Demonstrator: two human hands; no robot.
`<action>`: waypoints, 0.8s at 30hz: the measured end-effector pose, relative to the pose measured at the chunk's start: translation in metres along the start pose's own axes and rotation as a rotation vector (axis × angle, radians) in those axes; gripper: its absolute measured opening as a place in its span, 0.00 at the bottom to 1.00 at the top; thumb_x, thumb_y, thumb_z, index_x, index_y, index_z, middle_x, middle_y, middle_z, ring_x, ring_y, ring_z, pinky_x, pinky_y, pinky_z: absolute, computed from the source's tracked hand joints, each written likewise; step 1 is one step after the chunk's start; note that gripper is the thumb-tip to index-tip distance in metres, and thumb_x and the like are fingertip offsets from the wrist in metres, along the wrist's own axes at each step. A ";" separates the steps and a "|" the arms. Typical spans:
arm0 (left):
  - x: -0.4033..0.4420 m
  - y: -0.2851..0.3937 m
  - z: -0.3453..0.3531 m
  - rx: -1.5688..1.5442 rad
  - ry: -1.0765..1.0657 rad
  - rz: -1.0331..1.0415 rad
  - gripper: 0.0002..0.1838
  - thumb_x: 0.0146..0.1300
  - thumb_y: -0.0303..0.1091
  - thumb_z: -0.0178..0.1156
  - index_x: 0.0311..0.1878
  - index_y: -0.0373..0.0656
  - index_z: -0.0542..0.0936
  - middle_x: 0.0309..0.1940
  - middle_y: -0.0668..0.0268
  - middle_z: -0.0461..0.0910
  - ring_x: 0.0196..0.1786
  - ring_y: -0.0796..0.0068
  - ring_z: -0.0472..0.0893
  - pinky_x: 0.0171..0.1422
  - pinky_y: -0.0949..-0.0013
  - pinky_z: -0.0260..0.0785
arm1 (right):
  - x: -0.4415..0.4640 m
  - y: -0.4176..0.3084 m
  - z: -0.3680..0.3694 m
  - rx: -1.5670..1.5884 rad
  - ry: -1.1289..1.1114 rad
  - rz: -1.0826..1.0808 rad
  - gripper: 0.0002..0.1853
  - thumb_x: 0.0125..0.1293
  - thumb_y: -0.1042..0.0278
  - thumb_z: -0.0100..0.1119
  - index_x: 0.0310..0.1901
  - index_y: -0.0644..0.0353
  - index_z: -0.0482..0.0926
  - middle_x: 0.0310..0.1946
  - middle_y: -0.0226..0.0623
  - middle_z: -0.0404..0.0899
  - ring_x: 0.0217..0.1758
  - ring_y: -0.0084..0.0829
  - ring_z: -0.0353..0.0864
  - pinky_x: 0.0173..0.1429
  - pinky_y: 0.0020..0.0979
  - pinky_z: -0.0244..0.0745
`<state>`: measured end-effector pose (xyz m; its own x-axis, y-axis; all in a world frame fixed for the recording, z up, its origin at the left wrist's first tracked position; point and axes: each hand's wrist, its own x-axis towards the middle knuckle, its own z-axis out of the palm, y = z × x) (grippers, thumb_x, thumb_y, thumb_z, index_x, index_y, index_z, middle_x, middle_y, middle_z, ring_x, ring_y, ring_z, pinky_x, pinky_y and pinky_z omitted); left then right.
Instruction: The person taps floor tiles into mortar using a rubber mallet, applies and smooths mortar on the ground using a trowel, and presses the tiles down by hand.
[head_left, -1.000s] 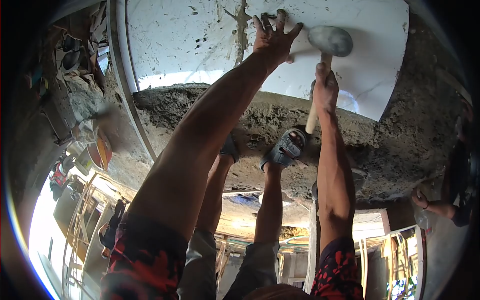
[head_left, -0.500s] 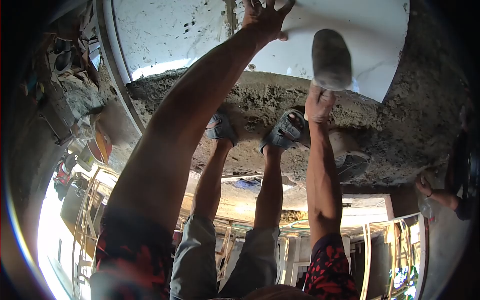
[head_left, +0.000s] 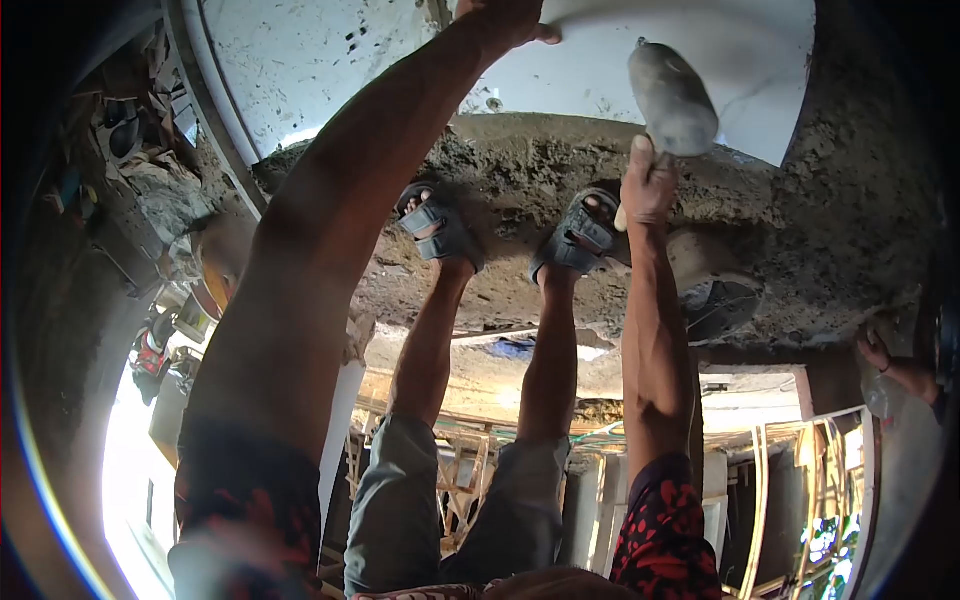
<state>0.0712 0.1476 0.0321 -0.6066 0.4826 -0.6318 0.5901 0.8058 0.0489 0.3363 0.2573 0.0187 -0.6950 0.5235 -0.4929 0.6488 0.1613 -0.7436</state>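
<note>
My right hand (head_left: 649, 182) is wrapped round the wooden handle of a mallet (head_left: 675, 100), whose grey, rounded head is raised near the front edge of a white tile (head_left: 590, 75). At the top edge of the view, my left hand (head_left: 510, 18) rests on or just over the tiles; its thumb sticks out to the right, and the other fingers are out of frame. Left of it lies another white tile (head_left: 290, 70), speckled with dried mortar. Rough, dark mortar (head_left: 540, 150) runs along the tiles' near edge.
My sandalled feet (head_left: 580, 235) stand on rough ground just behind the mortar. A long straight bar (head_left: 215, 105) borders the tiles at the left. Beside my right forearm is a round bucket-like container (head_left: 715, 290). Another person's hand (head_left: 873, 350) shows at the far right, near a clear plastic bottle (head_left: 878, 395).
The view has shifted, so the tiles sit higher in it and my left fingers have left the frame. The mallet head has swung and tilted, still held in my right hand.
</note>
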 end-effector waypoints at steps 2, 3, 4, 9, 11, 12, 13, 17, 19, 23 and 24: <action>0.001 0.001 -0.005 -0.009 0.002 0.017 0.57 0.47 0.58 0.69 0.74 0.61 0.43 0.73 0.45 0.33 0.70 0.30 0.44 0.70 0.32 0.40 | 0.012 -0.011 0.010 -0.011 0.207 -0.220 0.20 0.68 0.52 0.54 0.41 0.66 0.75 0.24 0.37 0.78 0.27 0.24 0.73 0.33 0.29 0.70; 0.000 0.002 -0.005 -0.011 -0.015 0.018 0.57 0.47 0.58 0.69 0.74 0.61 0.43 0.73 0.45 0.33 0.71 0.30 0.44 0.70 0.32 0.40 | 0.009 -0.017 0.008 0.072 0.226 -0.163 0.19 0.68 0.53 0.54 0.41 0.66 0.75 0.25 0.38 0.78 0.28 0.24 0.74 0.34 0.29 0.70; 0.000 0.000 -0.006 -0.010 -0.027 0.013 0.57 0.47 0.58 0.69 0.74 0.61 0.43 0.73 0.45 0.32 0.71 0.29 0.43 0.71 0.32 0.39 | 0.012 -0.020 0.009 0.080 0.229 -0.167 0.19 0.68 0.53 0.54 0.41 0.66 0.75 0.25 0.38 0.78 0.28 0.24 0.74 0.34 0.29 0.70; -0.005 -0.002 -0.003 -0.057 0.062 0.055 0.57 0.47 0.57 0.69 0.74 0.61 0.43 0.73 0.45 0.32 0.70 0.30 0.44 0.70 0.32 0.41 | 0.014 -0.009 0.002 0.091 0.189 -0.071 0.20 0.68 0.52 0.54 0.44 0.65 0.75 0.29 0.40 0.79 0.32 0.26 0.75 0.38 0.29 0.71; 0.000 0.002 -0.008 -0.032 0.012 0.029 0.57 0.48 0.57 0.69 0.74 0.61 0.43 0.74 0.45 0.32 0.70 0.30 0.44 0.70 0.32 0.40 | 0.009 -0.016 -0.002 0.050 0.215 -0.092 0.22 0.67 0.49 0.54 0.46 0.65 0.75 0.31 0.42 0.79 0.34 0.30 0.77 0.41 0.32 0.72; 0.000 0.002 -0.009 -0.015 -0.050 -0.001 0.57 0.48 0.57 0.69 0.75 0.61 0.42 0.74 0.46 0.32 0.70 0.30 0.44 0.71 0.32 0.40 | 0.015 -0.009 -0.003 0.054 0.209 -0.097 0.22 0.67 0.49 0.54 0.46 0.65 0.75 0.31 0.42 0.79 0.34 0.30 0.77 0.41 0.32 0.72; 0.002 0.000 -0.007 -0.031 -0.041 0.005 0.57 0.48 0.58 0.68 0.75 0.61 0.41 0.74 0.46 0.32 0.71 0.30 0.43 0.71 0.33 0.40 | 0.014 0.002 -0.006 -0.010 0.154 -0.029 0.23 0.67 0.48 0.54 0.45 0.65 0.76 0.31 0.42 0.79 0.34 0.31 0.77 0.42 0.32 0.72; 0.002 0.002 -0.005 0.007 -0.060 0.012 0.58 0.49 0.59 0.67 0.75 0.60 0.39 0.74 0.45 0.33 0.71 0.30 0.43 0.70 0.32 0.41 | 0.005 0.009 -0.008 -0.023 0.236 0.029 0.26 0.66 0.45 0.54 0.46 0.66 0.77 0.37 0.50 0.81 0.39 0.39 0.81 0.43 0.38 0.71; 0.000 0.000 -0.008 -0.032 -0.037 0.029 0.58 0.48 0.60 0.68 0.75 0.60 0.40 0.74 0.45 0.32 0.70 0.28 0.43 0.70 0.31 0.40 | 0.009 0.023 -0.012 -0.059 0.258 0.072 0.28 0.65 0.44 0.54 0.46 0.67 0.77 0.36 0.50 0.81 0.39 0.40 0.80 0.42 0.39 0.71; 0.010 0.002 -0.001 -0.071 -0.097 0.009 0.60 0.46 0.57 0.70 0.75 0.60 0.40 0.73 0.44 0.28 0.70 0.25 0.41 0.67 0.26 0.36 | 0.005 0.010 -0.017 -0.040 0.328 0.230 0.33 0.61 0.37 0.56 0.42 0.70 0.78 0.30 0.49 0.80 0.35 0.41 0.79 0.40 0.40 0.71; 0.039 0.034 0.043 0.396 0.018 -0.314 0.60 0.46 0.57 0.70 0.75 0.60 0.40 0.73 0.44 0.29 0.70 0.26 0.42 0.68 0.27 0.37 | 0.008 0.017 -0.017 0.031 0.364 0.127 0.35 0.60 0.35 0.56 0.42 0.70 0.77 0.29 0.48 0.79 0.34 0.41 0.79 0.40 0.39 0.71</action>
<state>0.0906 0.1786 -0.0241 -0.7944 0.2464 -0.5552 0.5323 0.7227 -0.4408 0.3474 0.2786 0.0096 -0.4507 0.8013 -0.3935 0.7090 0.0536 -0.7031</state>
